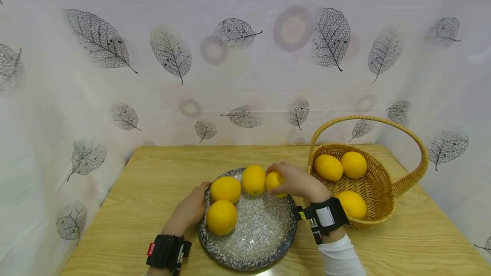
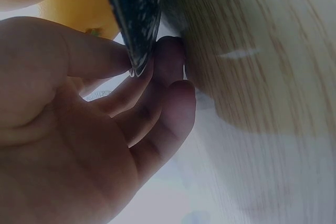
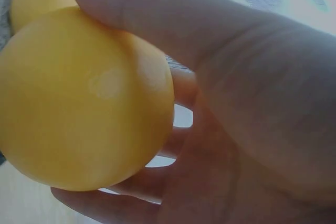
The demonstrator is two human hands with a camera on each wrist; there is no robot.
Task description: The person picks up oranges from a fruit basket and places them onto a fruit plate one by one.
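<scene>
At the back right of the speckled round plate (image 1: 255, 242), my right hand (image 1: 301, 181) grips an orange (image 3: 84, 103), its thumb on top and fingers curled around the far side. That orange sits beside another orange (image 1: 253, 180) on the plate. Two more oranges lie at the plate's left side, one further back (image 1: 225, 189) and one nearer (image 1: 221, 217). My left hand (image 1: 190, 208) holds the plate's left rim. In the left wrist view, the thumb lies on the dark rim (image 2: 137, 19) with curled fingers beneath it.
A wicker basket (image 1: 383, 195) with a tall arched handle stands right of the plate, close to my right wrist. Three oranges lie inside it, one of them near its front (image 1: 351, 205). A leaf-patterned cloth (image 1: 245, 76) hangs behind the wooden table (image 1: 134, 191).
</scene>
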